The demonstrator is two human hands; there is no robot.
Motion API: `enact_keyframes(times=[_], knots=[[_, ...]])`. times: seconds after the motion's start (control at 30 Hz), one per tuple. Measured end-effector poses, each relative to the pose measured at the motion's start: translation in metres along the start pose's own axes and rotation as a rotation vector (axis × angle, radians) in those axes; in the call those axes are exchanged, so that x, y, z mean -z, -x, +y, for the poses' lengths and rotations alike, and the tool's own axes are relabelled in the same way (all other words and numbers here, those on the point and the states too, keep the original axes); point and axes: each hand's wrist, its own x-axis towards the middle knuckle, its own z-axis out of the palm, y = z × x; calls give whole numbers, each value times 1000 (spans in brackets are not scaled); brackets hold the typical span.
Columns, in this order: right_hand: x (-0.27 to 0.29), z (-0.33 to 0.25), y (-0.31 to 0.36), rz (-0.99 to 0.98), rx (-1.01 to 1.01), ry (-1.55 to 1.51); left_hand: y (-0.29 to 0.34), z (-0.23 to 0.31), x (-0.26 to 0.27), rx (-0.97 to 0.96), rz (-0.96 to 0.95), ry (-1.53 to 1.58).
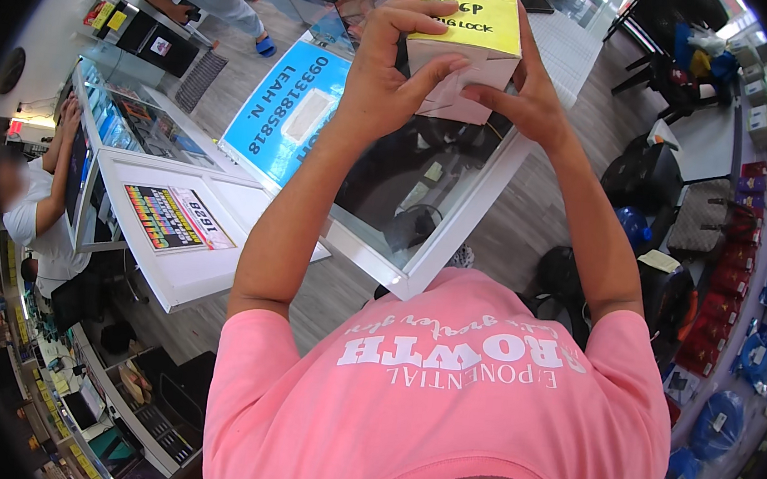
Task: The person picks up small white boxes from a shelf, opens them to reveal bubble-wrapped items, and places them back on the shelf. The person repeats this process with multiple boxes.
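A small white cardboard box (459, 86) with a yellow, hand-lettered label (470, 35) on its upper face is held at the top middle, above a glass counter. My left hand (389, 71) wraps its left side, with fingers over the label's edge and the thumb on the near face. My right hand (530, 102) grips the right side, its thumb also pressed on the near face. The fingertips behind the box on the right are hidden. Below it is the glass-topped display counter (487, 207) with a white frame.
A blue printed sign (276, 111) lies left of my left forearm. Further left, a white hinged-looking panel (162, 270) carries a colourful notice (177, 219). A person in a white shirt (47, 228) is at the left counter; another stands top left. Chairs, bags (700, 217) and hanging packages line the right.
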Motion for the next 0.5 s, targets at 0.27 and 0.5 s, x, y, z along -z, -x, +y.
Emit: enact_keyframes(times=[0.27,0.5], knots=[[8,20,1,-21,16,126,5,0,-11,-90,91,-142],[18,19,4,-17,-58,266,2,-5,-3,-142,13,-188]])
